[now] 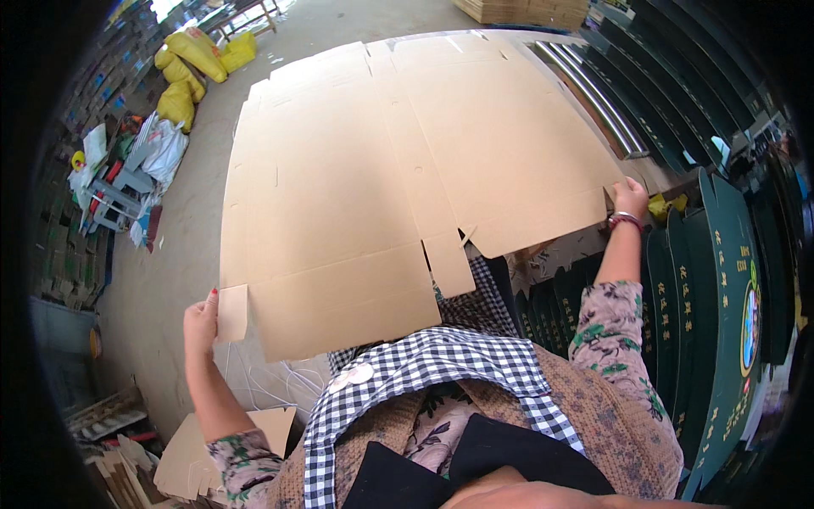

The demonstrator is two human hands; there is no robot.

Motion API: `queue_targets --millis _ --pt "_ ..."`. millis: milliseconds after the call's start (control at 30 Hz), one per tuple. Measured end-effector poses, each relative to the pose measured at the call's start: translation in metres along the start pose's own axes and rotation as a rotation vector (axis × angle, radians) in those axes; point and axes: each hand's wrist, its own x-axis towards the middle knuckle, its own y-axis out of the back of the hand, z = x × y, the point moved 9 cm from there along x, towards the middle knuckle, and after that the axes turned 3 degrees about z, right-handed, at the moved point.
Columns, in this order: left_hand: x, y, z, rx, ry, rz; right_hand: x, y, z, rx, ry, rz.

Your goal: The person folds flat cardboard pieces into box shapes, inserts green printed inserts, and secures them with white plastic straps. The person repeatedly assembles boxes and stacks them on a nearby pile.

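A large flat sheet of brown die-cut cardboard [331, 170] spreads out in front of me, with fold creases, slots and flaps along its edges. At its near left corner my left hand [201, 325] pinches a small side flap. My right hand [628, 200] grips the sheet's right corner, its fingers partly hidden at the edge. The near edge of the cardboard reaches my checked apron [441, 356]. A narrow middle flap [449, 265] hangs between two wider panels.
Dark green printed cardboard pieces [721, 322] stand stacked at my right, with more at the far right. Metal rollers [598, 106] lie beside the sheet. Yellow sacks [197, 55] and a grey machine [119, 195] are on the left. Cardboard scraps [216, 450] lie at the lower left.
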Motion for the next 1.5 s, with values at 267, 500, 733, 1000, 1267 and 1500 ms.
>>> queue_targets --millis 267,500,733,1000,1267,1500 --pt "0.039 -0.034 0.007 -0.587 0.294 -0.363 -0.041 -0.042 0.011 0.511 -0.125 -0.275" --pt "0.008 -0.042 0.044 -0.398 0.009 -0.324 -0.078 -0.068 -0.004 1.244 -0.600 -0.422" --pt "-0.033 -0.059 0.111 0.254 -0.470 0.048 -0.178 -0.131 -0.131 1.365 -0.572 -0.503" --pt "-0.018 -0.105 0.161 0.286 -0.572 0.081 -0.270 -0.110 -0.258 0.796 0.142 -0.831" --pt "-0.009 -0.117 0.174 0.015 -0.578 -0.435 -0.180 -0.170 -0.123 0.403 -0.136 -0.941" --pt "-0.025 -0.124 0.196 0.310 -0.679 -0.530 -0.232 -0.138 -0.238 1.023 -0.229 -0.979"
